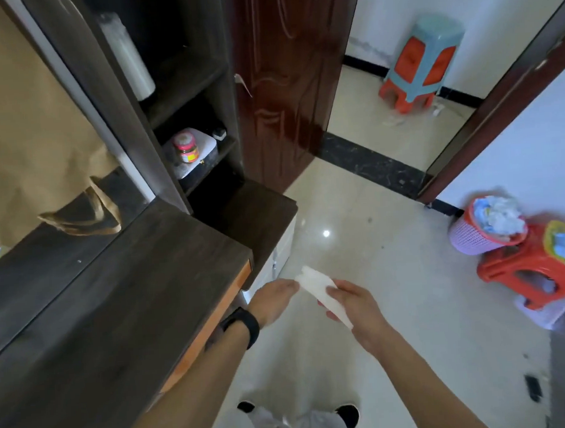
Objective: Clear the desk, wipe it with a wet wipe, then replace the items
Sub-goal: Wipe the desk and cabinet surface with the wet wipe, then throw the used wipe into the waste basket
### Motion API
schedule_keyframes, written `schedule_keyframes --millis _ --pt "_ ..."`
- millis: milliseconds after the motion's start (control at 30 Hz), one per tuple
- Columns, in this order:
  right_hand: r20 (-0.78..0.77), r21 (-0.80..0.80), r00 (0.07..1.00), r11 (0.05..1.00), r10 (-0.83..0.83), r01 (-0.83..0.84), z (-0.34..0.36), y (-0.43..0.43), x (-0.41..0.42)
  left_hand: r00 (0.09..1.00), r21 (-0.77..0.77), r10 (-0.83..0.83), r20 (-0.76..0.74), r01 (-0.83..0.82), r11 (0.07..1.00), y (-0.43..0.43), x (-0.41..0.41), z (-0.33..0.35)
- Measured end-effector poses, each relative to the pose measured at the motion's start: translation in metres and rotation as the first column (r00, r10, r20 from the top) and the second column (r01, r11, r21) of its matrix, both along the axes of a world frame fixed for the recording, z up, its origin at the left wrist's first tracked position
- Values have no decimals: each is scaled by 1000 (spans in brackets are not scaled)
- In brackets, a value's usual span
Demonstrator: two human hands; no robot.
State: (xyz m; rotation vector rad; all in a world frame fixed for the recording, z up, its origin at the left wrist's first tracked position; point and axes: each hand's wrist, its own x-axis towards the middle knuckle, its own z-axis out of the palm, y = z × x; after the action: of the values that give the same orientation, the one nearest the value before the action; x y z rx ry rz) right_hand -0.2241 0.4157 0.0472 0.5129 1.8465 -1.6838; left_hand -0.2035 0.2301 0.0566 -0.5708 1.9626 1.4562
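White and folded into a strip, the wet wipe (323, 293) was stretched between a person's two hands just off the right edge of the dark wood desk (122, 297), above the pale tiled floor (392, 273). The left hand (272, 301), a black band (244, 325) on its wrist, pinched one end with fingers closed; the right hand (353, 303) gripped the other end, fingers curled around it. Beyond the desk's far corner, a red-lidded jar (186, 147) sat on a shelf (206, 159). Right of the desk, a full wastebasket (481, 233) stood beside a red stool (530, 276). Farther off, past the open door (287, 82), stacked stools (422, 62) stood against the wall.
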Motion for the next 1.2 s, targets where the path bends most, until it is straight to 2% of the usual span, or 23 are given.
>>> schedule_keyframes --millis 133,267,433,533,667,833,967,1067,1200 --pt "48 -191 977 959 -206 211 32 58 -9 996 72 -63 -71 68 995 56 -18 26" --pt "6 -292 964 921 -267 257 47 115 -10 976 135 -129 -177 154 979 124 -28 45" --pt "-63 -361 947 892 -315 272 43 188 -12 964 246 -12 -264 79 966 211 -41 63" --pt "-37 -428 900 821 -435 379 36 235 -12 953 241 -97 -286 170 956 262 -50 68" --pt "-10 -398 844 777 -536 488 36 290 -12 916 129 -255 -310 306 943 318 -69 61" --pt "-116 -255 873 863 -474 435 42 360 -26 889 88 -342 -304 383 919 380 -122 55" --pt "-176 -185 853 867 -492 463 43 415 -65 873 156 -395 -285 449 880 430 -174 50" --pt "-221 -179 828 856 -516 485 46 451 -108 906 249 -349 -240 405 880 468 -216 47" --pt "-307 -39 815 862 -492 506 45 499 -179 939 350 -325 -110 343 872 521 -283 39"
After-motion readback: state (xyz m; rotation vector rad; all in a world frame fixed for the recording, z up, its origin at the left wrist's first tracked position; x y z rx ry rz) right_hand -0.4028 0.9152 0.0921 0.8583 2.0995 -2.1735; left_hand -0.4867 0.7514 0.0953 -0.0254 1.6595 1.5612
